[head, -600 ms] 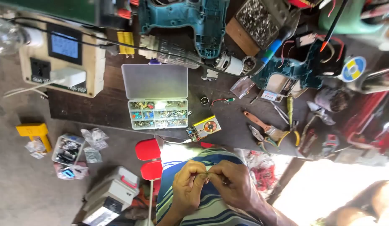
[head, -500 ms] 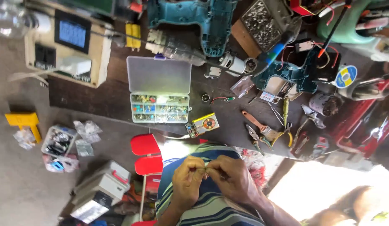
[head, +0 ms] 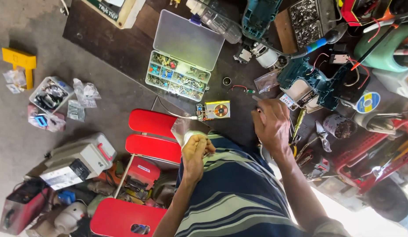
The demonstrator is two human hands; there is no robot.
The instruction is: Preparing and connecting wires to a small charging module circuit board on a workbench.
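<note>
My left hand (head: pixel 196 151) is closed just above my striped shirt and pinches a small clear plastic bag (head: pixel 184 129). My right hand (head: pixel 272 124) reaches out over the dark workbench (head: pixel 111 48), back of the hand up and fingers curled down. A small grey tip shows at its fingertips; what it is stays unclear. A small circuit board with a copper coil (head: pixel 215 110) lies between the hands, closer to the right one. An open parts organiser (head: pixel 177 82), its clear lid folded back, lies farther out on the bench.
Teal power tool housings with loose wires (head: pixel 318 81), pliers and screwdrivers crowd the bench's right side. A tray of screws (head: pixel 305 21) sits at the far edge. Red stool slats (head: pixel 152 132) stand by my left knee. On the floor are a white machine (head: pixel 79 160), small bags (head: pixel 81 98) and a yellow piece (head: pixel 19 59).
My hands were together at my chest; now the right hand has moved out over the bench while the left stays back with the bag. The camera view has shifted closer.
</note>
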